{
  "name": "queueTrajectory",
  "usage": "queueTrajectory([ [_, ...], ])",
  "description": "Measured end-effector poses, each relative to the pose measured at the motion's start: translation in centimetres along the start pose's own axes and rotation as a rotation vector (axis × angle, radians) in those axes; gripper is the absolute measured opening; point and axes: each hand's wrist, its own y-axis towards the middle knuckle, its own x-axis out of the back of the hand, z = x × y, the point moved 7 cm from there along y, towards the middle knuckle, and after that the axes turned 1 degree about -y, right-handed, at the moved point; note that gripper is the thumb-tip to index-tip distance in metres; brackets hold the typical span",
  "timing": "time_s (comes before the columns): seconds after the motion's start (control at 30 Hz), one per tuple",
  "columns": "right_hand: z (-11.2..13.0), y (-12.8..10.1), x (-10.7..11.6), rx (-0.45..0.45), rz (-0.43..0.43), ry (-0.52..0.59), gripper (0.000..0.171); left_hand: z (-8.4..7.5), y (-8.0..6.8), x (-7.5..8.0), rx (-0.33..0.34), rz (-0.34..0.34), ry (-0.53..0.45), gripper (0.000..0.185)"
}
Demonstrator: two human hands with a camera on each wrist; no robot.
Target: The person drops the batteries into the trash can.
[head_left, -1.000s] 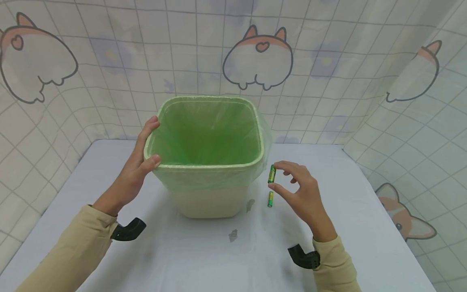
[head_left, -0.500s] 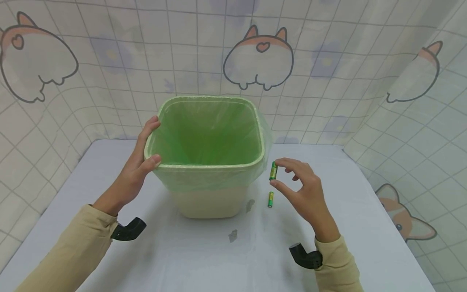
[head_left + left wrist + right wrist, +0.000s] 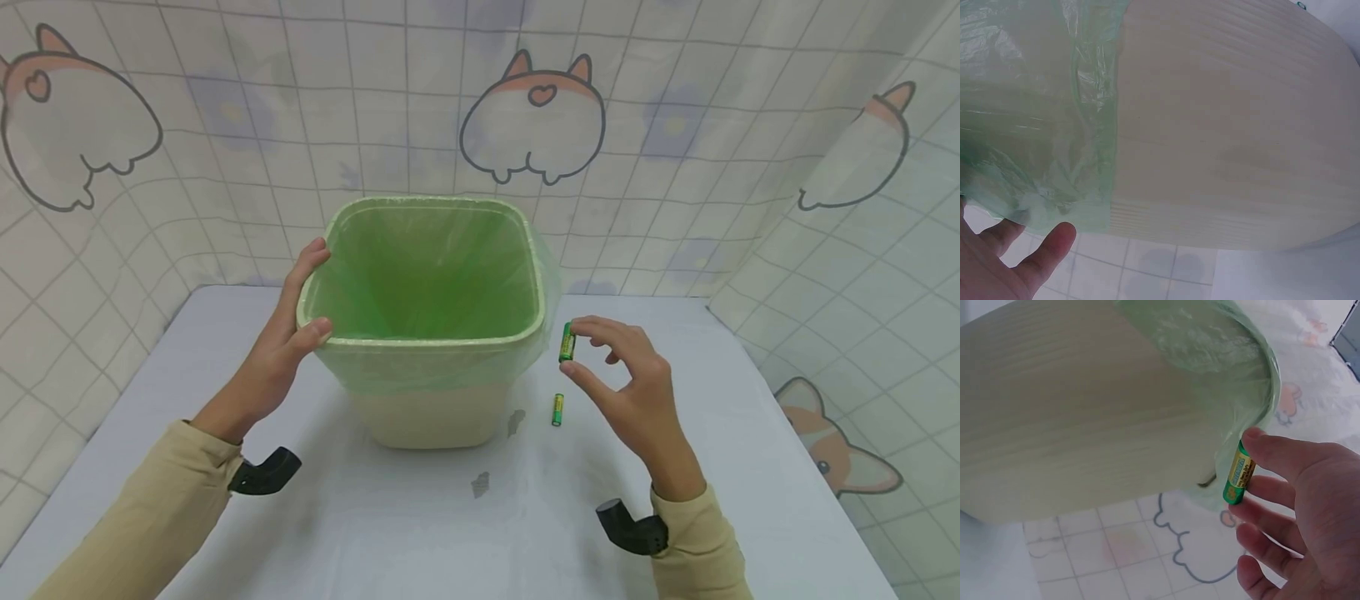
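Observation:
A cream trash bin [image 3: 438,421], lined with a thin green plastic bag [image 3: 420,367] folded over its rim, stands on the table. My left hand [image 3: 262,358] holds the bin at its left rim, thumb and fingertips over the edge; the left wrist view shows its fingers [image 3: 1054,250] beside the bag. Right of the bin, my right hand [image 3: 633,392] pinches a small green and yellow battery [image 3: 1239,472] end to end between thumb and fingertips, above the table. A second such battery [image 3: 557,409] lies on the table just below that hand's thumb.
Two small grey patches [image 3: 480,484] mark the white tabletop [image 3: 375,533] before the bin. A curtain [image 3: 420,108] with a grid and corgi print hangs behind and at both sides. Black wrist cameras [image 3: 633,529] sit at both sleeves.
My right hand has risen slightly and shifted a little right, away from the table's front, with the battery in its pinch. The left hand and bin have stayed put.

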Motion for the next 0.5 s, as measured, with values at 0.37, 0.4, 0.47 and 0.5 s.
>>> queueTrajectory([
  [0.37,0.9,0.6,0.9,0.06,-0.081,0.021,0.045,0.0,0.0,0.0,0.003,-0.003,-0.011,0.066],
  [0.4,0.9,0.6,1.0,0.067,-0.088,0.025,0.045,0.0,0.0,0.0,0.003,-0.003,-0.009,0.066],
  [0.47,1.0,0.7,1.0,0.077,-0.095,0.033,0.045,0.0,0.0,0.0,0.004,-0.002,-0.005,0.066],
  [0.5,1.1,0.7,1.1,0.079,-0.097,0.037,0.045,0.0,0.0,0.0,0.005,-0.002,-0.003,0.066],
])
